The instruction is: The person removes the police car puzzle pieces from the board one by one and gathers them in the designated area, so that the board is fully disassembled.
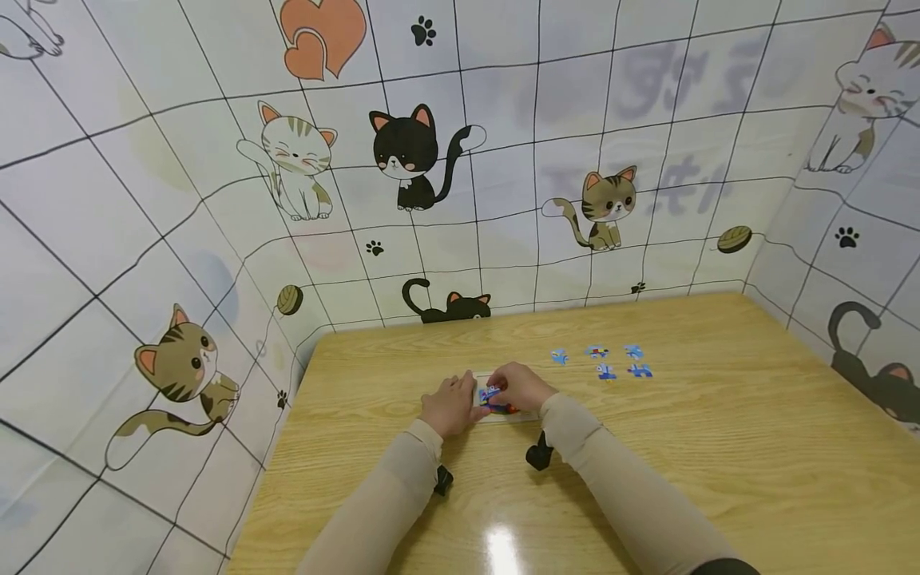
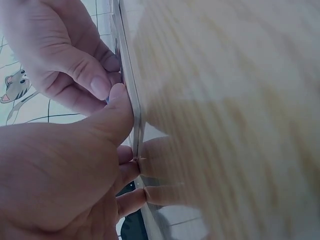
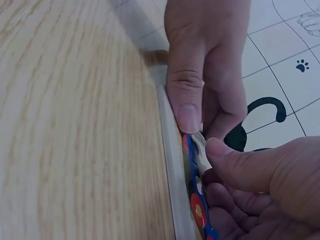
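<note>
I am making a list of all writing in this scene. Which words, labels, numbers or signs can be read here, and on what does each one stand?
None can be read.
Pale grey characters on the white cat-patterned wall sheet: too faint and blurred to read.
Small blue printed puzzle pieces on the light wooden table: only coloured shapes, no legible text.
Colourful puzzle board that the left hand and the right hand hold: red and blue pattern, no words visible.

We sit in a small play booth: cartoon-cat sheets [image 1: 402, 160] wall in a wooden table [image 1: 719, 447] strewn with puzzle pieces [image 1: 604, 361].
</note>
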`<state>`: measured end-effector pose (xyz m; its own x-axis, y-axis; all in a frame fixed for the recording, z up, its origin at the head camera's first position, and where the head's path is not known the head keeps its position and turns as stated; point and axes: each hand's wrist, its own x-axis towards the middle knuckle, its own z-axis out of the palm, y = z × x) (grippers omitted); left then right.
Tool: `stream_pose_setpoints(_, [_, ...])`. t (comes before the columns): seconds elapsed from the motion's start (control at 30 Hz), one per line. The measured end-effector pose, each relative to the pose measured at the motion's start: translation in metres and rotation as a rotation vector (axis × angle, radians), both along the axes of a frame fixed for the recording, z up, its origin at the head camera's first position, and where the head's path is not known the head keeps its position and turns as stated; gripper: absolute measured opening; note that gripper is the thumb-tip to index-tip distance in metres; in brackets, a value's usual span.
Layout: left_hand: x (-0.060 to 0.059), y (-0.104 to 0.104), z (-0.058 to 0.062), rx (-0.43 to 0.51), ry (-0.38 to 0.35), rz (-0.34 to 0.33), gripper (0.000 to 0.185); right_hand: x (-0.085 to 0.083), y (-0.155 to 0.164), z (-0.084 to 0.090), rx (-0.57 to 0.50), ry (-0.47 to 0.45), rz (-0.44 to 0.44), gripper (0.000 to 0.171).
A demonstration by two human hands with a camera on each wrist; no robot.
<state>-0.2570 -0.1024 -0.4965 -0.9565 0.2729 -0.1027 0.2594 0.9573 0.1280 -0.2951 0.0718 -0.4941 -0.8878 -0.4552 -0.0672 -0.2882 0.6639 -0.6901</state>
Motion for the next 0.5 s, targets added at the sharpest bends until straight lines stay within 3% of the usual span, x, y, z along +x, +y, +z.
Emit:
stream_pose_setpoints(0.33, [-0.002, 0.0, -0.006, -0.025, 0.001, -0.005, 0.08, -0.003, 0.02, -0.003, -0.083, -0.048, -0.057, 0.034])
stream_pose_setpoints(0.5, [-0.003, 0.001, -0.005, -0.044, 0.005, 0.003, 0.082, -0.007, 0.031, -0.002, -0.085, -0.03, -0.065, 0.033])
